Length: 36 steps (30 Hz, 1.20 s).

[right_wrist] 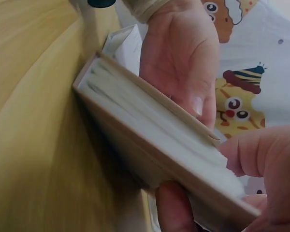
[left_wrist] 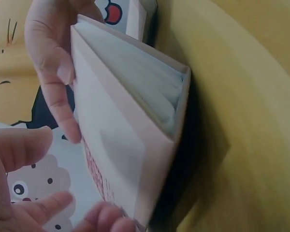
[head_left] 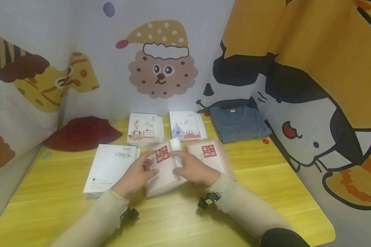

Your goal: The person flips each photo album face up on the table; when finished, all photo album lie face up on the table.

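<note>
A pale pink photo album point(head_left: 165, 171) with red characters on its cover stands tilted over the table, its page edges showing in both wrist views. My right hand point(head_left: 193, 168) grips it by the page side; in the right wrist view a finger point(right_wrist: 175, 208) lies beneath the back cover. At the spine side is my left hand point(head_left: 137, 174), its thumb and fingers spread loosely beside the front cover. The fingertips point(left_wrist: 108, 218) come right at the cover's edge in the left wrist view. Close to the right hand lies a second pink album point(head_left: 224, 161) with the same red characters.
A white album point(head_left: 106, 168) lies left of the hands. Two illustrated white albums, one with furniture point(head_left: 145, 128) and one with a tent point(head_left: 187, 126), lie behind. A dark red hat point(head_left: 83, 133) is back left, a folded blue-grey shirt point(head_left: 239, 123) back right. Printed curtains surround the yellow table point(head_left: 259, 206).
</note>
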Each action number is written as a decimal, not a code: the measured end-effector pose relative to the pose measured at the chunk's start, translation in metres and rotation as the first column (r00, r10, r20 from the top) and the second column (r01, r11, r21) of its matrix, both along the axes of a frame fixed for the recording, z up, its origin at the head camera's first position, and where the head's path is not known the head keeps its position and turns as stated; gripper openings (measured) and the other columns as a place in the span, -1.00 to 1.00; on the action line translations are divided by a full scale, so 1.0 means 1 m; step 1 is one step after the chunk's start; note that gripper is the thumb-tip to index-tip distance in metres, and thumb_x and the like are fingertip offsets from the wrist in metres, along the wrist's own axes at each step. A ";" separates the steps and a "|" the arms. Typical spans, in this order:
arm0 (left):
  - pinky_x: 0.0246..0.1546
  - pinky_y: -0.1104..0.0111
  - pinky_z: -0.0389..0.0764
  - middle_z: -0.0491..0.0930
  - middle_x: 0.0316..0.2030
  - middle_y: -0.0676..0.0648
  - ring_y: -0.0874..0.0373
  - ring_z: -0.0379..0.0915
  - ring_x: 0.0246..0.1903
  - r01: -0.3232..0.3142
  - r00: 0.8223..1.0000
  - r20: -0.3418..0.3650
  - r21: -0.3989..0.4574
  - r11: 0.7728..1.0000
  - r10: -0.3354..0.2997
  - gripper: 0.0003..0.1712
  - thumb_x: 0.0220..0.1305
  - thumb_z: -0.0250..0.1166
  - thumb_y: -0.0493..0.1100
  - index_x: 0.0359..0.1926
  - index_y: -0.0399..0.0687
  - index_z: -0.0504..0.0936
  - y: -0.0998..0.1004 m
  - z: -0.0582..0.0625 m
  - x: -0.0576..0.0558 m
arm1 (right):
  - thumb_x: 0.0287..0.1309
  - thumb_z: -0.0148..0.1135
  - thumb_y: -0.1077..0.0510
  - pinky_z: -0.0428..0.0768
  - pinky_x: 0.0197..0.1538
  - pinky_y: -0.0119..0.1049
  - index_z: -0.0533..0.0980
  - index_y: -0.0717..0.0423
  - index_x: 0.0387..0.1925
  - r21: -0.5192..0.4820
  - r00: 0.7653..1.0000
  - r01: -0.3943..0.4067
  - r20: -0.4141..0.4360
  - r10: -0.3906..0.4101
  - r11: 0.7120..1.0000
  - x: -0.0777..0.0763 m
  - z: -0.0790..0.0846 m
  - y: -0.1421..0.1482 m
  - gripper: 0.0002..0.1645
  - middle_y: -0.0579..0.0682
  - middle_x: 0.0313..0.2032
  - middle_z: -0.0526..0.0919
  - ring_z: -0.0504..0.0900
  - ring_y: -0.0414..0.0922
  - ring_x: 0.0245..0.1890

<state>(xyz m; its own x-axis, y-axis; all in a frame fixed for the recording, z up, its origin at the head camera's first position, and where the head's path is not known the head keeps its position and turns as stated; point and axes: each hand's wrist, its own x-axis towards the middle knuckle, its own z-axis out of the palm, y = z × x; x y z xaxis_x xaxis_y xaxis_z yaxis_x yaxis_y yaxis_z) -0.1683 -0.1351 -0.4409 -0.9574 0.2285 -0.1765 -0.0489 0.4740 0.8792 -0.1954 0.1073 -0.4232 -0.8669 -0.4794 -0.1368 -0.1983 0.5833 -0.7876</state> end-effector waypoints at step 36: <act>0.57 -0.19 0.09 -0.02 0.65 -0.35 -0.36 -0.08 0.61 -0.007 0.989 0.149 -0.098 0.995 0.022 -0.07 0.55 0.19 0.06 0.69 -0.15 -0.03 -0.015 0.001 0.002 | 0.31 0.42 0.07 0.35 0.56 0.00 0.32 0.08 0.57 0.234 0.997 -0.035 -0.061 0.050 0.972 -0.001 -0.017 0.005 -0.14 0.14 0.44 0.51 0.47 0.06 0.45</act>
<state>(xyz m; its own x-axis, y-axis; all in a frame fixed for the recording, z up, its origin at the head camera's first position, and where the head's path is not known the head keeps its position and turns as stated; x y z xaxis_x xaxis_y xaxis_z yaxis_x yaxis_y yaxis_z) -0.1665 -0.1501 -0.4400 -0.9216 0.1897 -0.3386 -0.1838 0.5549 0.8114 -0.1965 0.1120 -0.4406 -0.8571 -0.4778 -0.1924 -0.2737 0.7388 -0.6158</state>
